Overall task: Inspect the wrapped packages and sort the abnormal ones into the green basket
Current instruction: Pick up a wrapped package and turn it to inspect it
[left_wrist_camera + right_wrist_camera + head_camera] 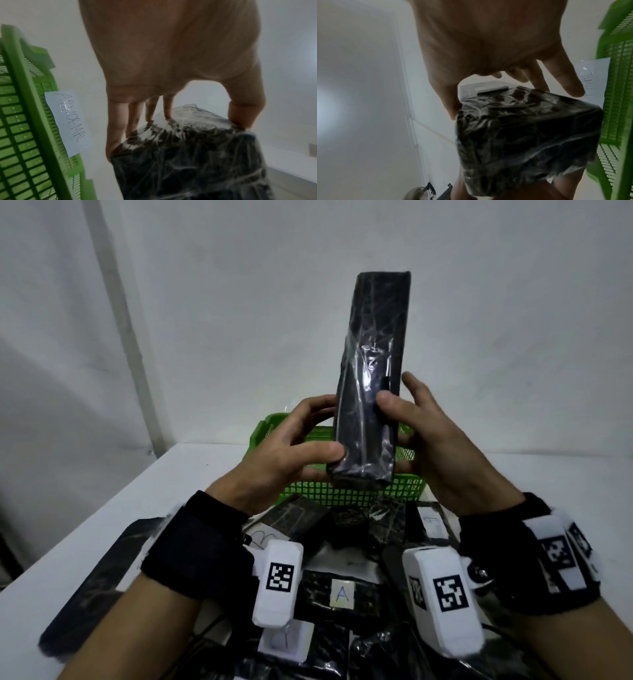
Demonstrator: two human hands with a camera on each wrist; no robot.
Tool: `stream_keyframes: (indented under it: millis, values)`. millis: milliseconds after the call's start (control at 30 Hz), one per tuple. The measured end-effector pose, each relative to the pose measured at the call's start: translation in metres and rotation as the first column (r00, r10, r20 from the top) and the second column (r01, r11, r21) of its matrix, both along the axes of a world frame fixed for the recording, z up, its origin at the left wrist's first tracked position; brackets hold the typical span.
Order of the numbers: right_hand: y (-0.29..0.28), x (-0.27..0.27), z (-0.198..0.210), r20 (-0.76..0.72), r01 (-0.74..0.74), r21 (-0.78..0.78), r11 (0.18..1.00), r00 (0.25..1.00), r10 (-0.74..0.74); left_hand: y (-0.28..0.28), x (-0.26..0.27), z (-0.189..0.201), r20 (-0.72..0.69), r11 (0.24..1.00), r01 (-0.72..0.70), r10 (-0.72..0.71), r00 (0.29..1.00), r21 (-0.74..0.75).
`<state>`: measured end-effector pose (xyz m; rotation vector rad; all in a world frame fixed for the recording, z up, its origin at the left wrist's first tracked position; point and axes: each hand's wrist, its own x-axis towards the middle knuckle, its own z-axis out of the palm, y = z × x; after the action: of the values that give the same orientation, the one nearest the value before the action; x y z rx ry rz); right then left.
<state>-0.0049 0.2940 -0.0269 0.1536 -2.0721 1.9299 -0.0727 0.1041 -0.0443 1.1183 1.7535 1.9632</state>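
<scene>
Gripping the upright wrapped package [371, 378] above the green basket [346, 493], left hand [284, 453] and right hand [442, 446], fingers [118, 128] pinching its lower end.

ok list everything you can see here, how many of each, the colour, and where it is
held package: one, black under clear wrap, upright in the air above the basket, gripped at its lower end by both hands
green basket: one, green mesh, on the table behind the pile
paper label: one, white, reads ABNORMAL, on the basket's rim
other packages: several, exact count unclear, black, piled on the table nearest the person; some carry white tags, one marked A
table: one, white
wrist cameras: two, white with black square markers
wristbands: two, black
left hand: grips the package
right hand: grips the package
</scene>
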Motion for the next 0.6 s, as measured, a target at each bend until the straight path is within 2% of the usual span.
stream_keyframes:
  millis: [100,267,333,400,500,600]
  values:
    - [0.004,0.001,0.000,0.005,0.000,0.017,1.000,1.000,-0.001,0.004,0.004,-0.002,-0.028,1.000,-0.010,0.010,1.000,0.004]
    - [0.003,0.002,-0.003,-0.008,0.050,-0.013,0.999,0.999,-0.050,0.008,0.007,-0.003,-0.166,0.993,-0.058,0.041,0.985,-0.099]
    - [0.001,0.002,-0.004,-0.042,0.094,-0.069,0.993,0.994,-0.097,0.010,0.007,-0.003,-0.167,0.990,-0.058,0.037,0.985,-0.125]
    - [-0.001,0.002,-0.005,-0.092,0.112,-0.051,0.992,0.989,-0.116,0.011,0.008,0.000,-0.102,0.993,-0.054,0.043,0.994,-0.108]
    - [0.001,0.004,-0.002,-0.138,0.049,0.065,0.997,0.990,-0.040,0.005,0.008,0.006,-0.024,0.992,-0.084,0.082,0.996,-0.096]
    - [0.005,0.009,0.004,-0.095,-0.071,0.140,0.988,0.992,0.084,-0.004,0.005,0.007,-0.132,0.986,-0.139,0.127,0.983,-0.091]
